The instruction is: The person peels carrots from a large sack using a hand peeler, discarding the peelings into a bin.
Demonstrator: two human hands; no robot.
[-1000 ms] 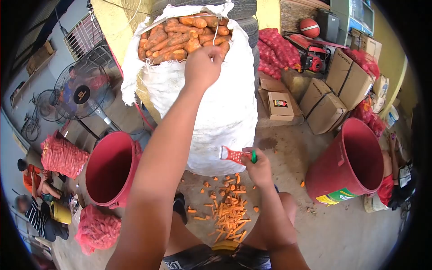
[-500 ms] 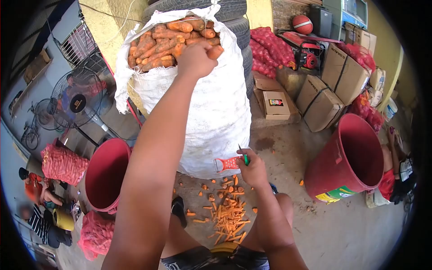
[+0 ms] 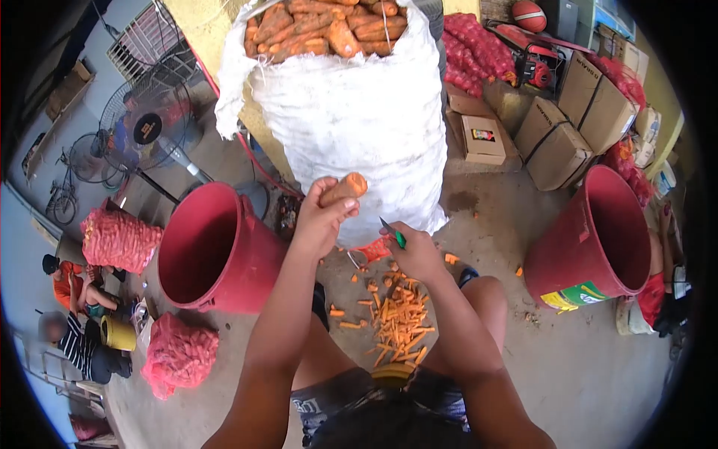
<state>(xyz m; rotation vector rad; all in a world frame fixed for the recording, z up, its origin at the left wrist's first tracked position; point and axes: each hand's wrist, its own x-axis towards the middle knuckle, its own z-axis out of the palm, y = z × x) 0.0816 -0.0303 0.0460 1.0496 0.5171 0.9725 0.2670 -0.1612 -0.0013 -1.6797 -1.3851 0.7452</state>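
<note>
A carrot [image 3: 342,190] with a cut end is held in my left hand [image 3: 321,217], in front of the big white sack. My right hand [image 3: 410,251] grips a small knife [image 3: 394,233] with a green handle, its dark blade pointing up and left. An orange-red peeler [image 3: 371,251] also hangs at that hand's fingers. Behind both hands stands the white sack [image 3: 351,127], its open top full of carrots [image 3: 307,28]. Orange carrot pieces [image 3: 404,318] lie in a pile on the floor between my legs.
Red bins stand at left [image 3: 198,247] and right [image 3: 587,239]. Pink net sacks [image 3: 179,355] and a black fan [image 3: 147,128] are at left, with two seated people beyond. Cardboard boxes [image 3: 553,142] stand at the back right. Another person is partly visible at far right.
My left hand has come down and back from the sack's top with a carrot in it, closer to my right hand. The view has tilted downward.
</note>
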